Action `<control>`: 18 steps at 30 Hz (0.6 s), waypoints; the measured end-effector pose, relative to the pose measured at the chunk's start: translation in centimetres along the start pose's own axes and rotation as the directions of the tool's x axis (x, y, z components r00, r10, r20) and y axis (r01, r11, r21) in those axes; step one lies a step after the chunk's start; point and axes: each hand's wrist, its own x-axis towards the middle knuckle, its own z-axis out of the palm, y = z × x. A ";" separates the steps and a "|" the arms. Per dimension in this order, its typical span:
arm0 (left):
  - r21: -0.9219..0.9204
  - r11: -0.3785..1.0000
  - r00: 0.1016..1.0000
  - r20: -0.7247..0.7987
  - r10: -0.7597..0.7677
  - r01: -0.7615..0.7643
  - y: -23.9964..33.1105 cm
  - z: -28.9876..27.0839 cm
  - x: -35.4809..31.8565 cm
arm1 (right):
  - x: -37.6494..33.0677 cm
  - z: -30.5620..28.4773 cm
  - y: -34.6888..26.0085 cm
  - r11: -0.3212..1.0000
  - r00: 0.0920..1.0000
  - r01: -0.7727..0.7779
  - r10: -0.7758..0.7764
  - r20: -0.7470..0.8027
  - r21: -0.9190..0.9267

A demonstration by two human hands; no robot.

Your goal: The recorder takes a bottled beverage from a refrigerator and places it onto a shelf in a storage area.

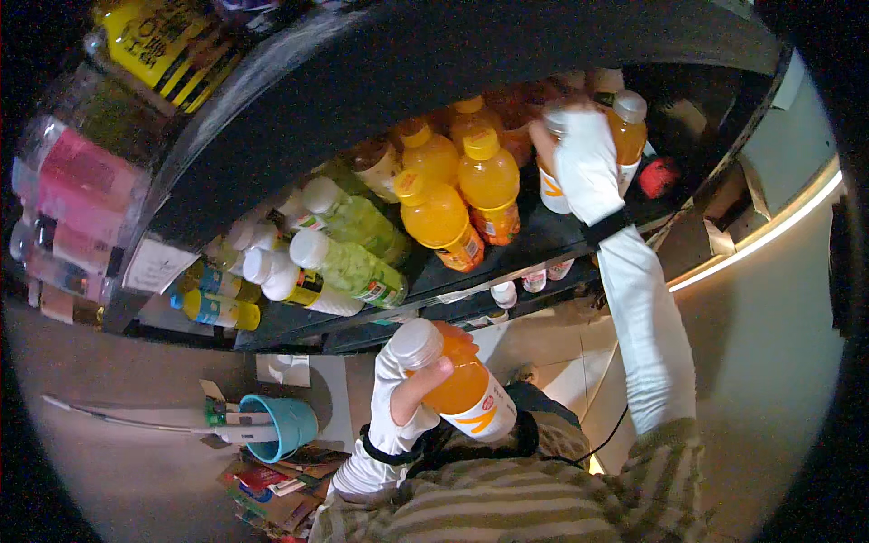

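While the left hand (407, 398) grips an orange drink bottle (457, 385) with a grey cap and white label near the chest, the right hand (579, 154) clasps a similar bottle (550, 176) on the dark shelf (534, 244). Left of it stand yellow-capped orange bottles (462, 195) and pale green bottles (353, 244).

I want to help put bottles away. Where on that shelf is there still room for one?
Bare shelf shows between the yellow-capped orange bottles and the right hand. The left end is crowded with pale green bottles. The left hand holds another orange bottle.
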 end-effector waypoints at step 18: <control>0.285 0.810 0.858 0.223 0.463 -0.512 1.3 4.4 4.2 | -9.8 4.9 2.1 0.808 0.948 -0.304 0.205 0.243 0.504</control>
